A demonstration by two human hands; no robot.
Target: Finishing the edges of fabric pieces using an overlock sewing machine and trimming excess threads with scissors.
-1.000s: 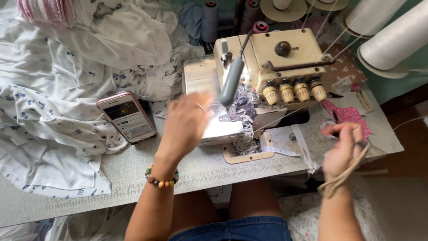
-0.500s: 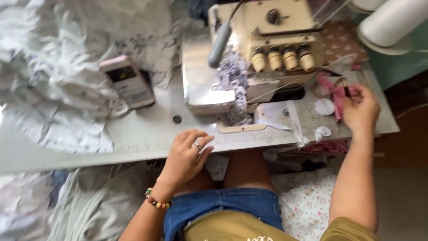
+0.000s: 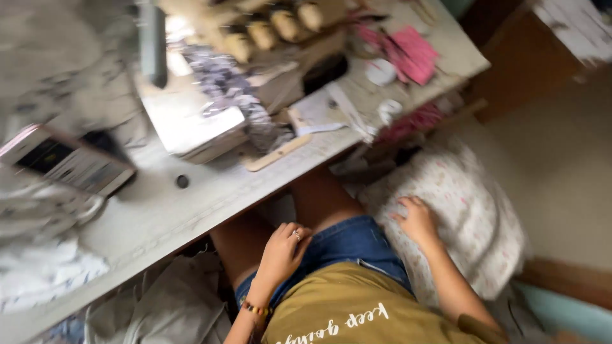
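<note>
Head view, tilted and blurred: the white work table runs across the upper left, carrying the cream sewing machine with patterned fabric under it. Beside the person's right leg lies a pale floral cushion. On the table's left sits a phone. The right hand rests on the cushion, fingers spread flat, gripping nothing. The left hand (ring on one finger) lies loosely curled on the denim-covered thigh, holding nothing.
</note>
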